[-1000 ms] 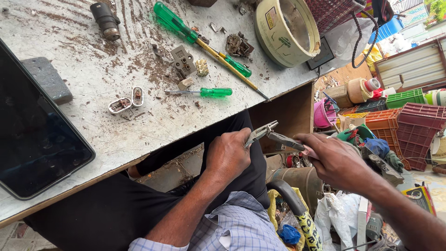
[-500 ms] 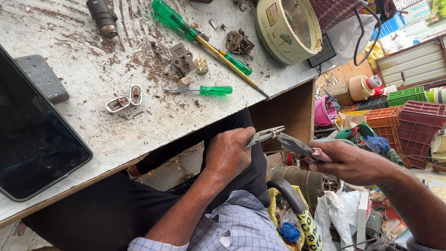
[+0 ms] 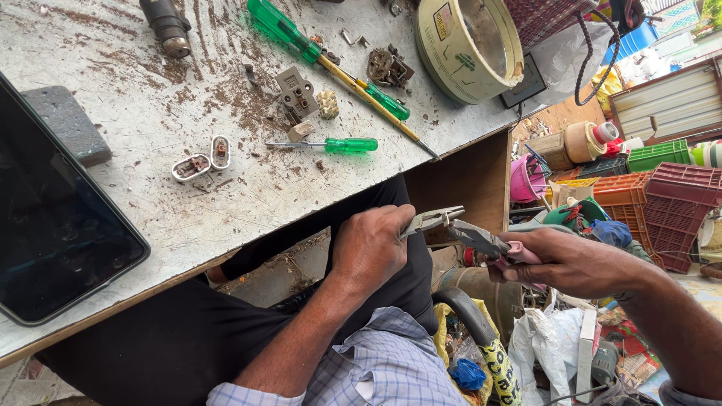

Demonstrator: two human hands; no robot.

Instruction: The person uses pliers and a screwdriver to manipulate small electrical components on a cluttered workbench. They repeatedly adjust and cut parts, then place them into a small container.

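Below the workbench edge, over my lap, my right hand (image 3: pixel 575 263) grips the pink handles of steel pliers (image 3: pixel 451 225). The pliers' jaws point left toward my left hand (image 3: pixel 372 244), which is closed in a fist around something small that I cannot make out; the jaw tips meet its fingers. On the scratched white workbench (image 3: pixel 226 195) above lie a small green screwdriver (image 3: pixel 331 144), a long green and yellow screwdriver (image 3: pixel 331 64), a grey socket part (image 3: pixel 297 94) and a split white plug shell (image 3: pixel 199 162).
A dark tablet (image 3: pixel 53 225) lies at the bench's left, with a grey block (image 3: pixel 64 124) behind it. A cream round tin (image 3: pixel 466 45) stands at the back right. Coloured plastic crates (image 3: pixel 662 195) and bags crowd the floor at right.
My right hand and the pliers have shifted slightly and the jaws stay at my left fist. The view has drifted a little; the bench items lie as before.
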